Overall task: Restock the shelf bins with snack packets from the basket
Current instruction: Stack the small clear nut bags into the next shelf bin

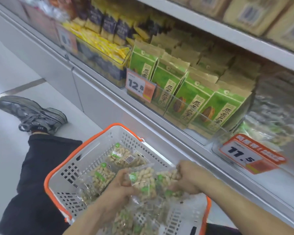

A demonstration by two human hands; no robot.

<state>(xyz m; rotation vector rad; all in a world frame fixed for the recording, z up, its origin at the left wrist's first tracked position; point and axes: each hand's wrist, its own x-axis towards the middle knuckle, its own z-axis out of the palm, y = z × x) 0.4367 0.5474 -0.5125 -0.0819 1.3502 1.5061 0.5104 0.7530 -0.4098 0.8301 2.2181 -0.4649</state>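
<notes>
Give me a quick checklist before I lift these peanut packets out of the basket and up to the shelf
1. Left hand grips the peanut packets: ok.
2. Right hand grips the same bunch: ok.
3. Bunch clear of the basket rim: cannot tell, lower packets blurred.
4. Room in the clear-packet bin above the 11.5 price tag: cannot tell, blurred.
5. Green packet row is a different product, not the target: ok.
6. More packets left in the basket: ok.
</notes>
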